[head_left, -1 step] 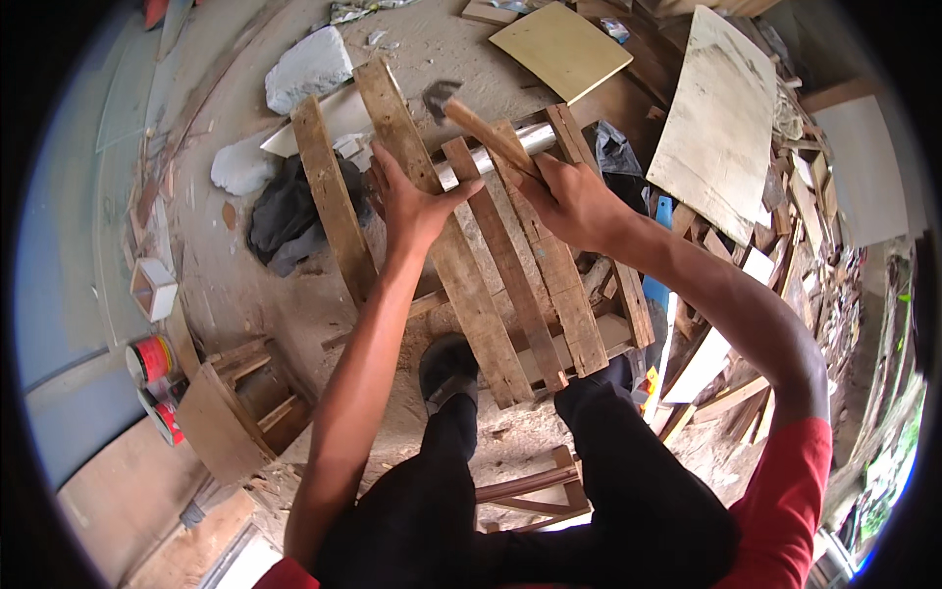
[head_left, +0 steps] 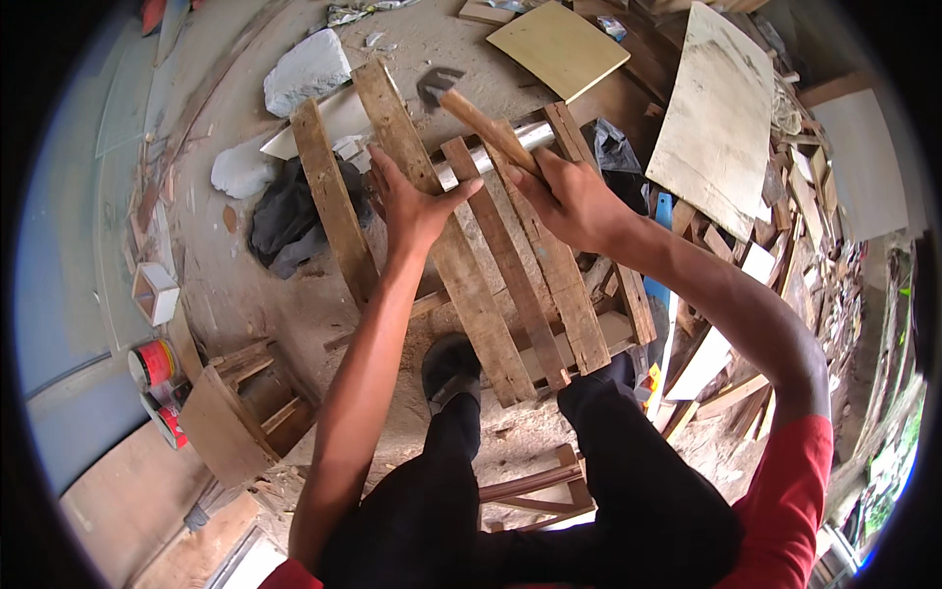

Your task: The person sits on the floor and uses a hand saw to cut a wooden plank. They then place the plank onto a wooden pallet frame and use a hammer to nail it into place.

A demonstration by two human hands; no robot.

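In front of my legs stands a frame of several rough wooden slats (head_left: 481, 304), some wide and some narrow, running away from me. My right hand (head_left: 579, 203) is closed round the wooden handle of a hammer (head_left: 486, 128). The hammer's dark head is slightly blurred and hangs above the far part of the frame. Spread over a wide slat, my left hand (head_left: 417, 209) has its thumb stretched to the narrow slat on the right, while its fingers lie toward the wide slat's left edge. The left fingertips are partly hard to make out.
Scrap wood (head_left: 726, 324) is heaped at the right, with a blue-handled saw (head_left: 664, 250) beside the frame. A black cloth or bag (head_left: 294, 216) and white blocks (head_left: 306, 74) lie at the left. A wooden box (head_left: 231, 422) and cans (head_left: 152, 363) sit at the lower left.
The hammer head has shifted slightly up and to the left. My left hand stays in the same place on the slats.
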